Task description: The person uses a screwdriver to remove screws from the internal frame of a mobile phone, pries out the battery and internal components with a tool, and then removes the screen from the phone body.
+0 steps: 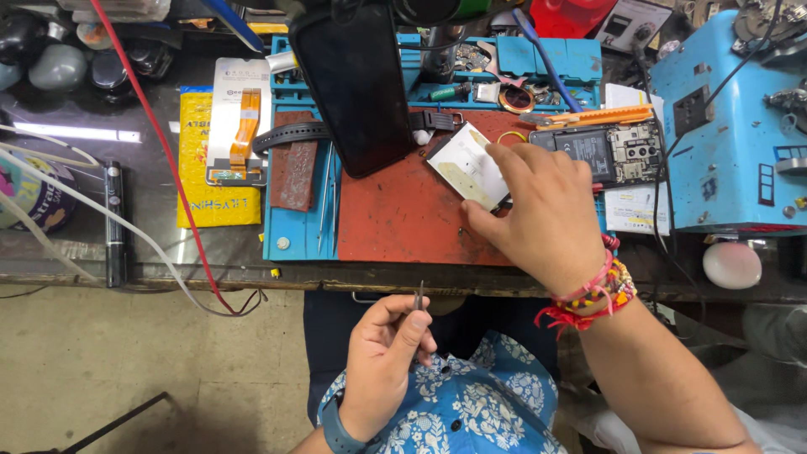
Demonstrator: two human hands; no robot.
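My right hand (542, 210) rests on the red work mat (403, 223) and grips the lower edge of a white rectangular phone part (467, 164) between thumb and fingers. My left hand (382, 357) is held close to my body below the bench edge, pinching thin metal tweezers (419, 296) that point upward. A large black phone (357, 84) lies face down at the mat's upper left. An opened phone body (609, 151) with exposed circuit parts lies just right of my right hand.
A blue repair tray (294, 235) frames the mat. A yellow packet (210, 202) and a white card with an orange flex cable (245, 122) lie left. A blue machine (731, 143) stands right. A red wire (168, 160) and white cables cross the left bench.
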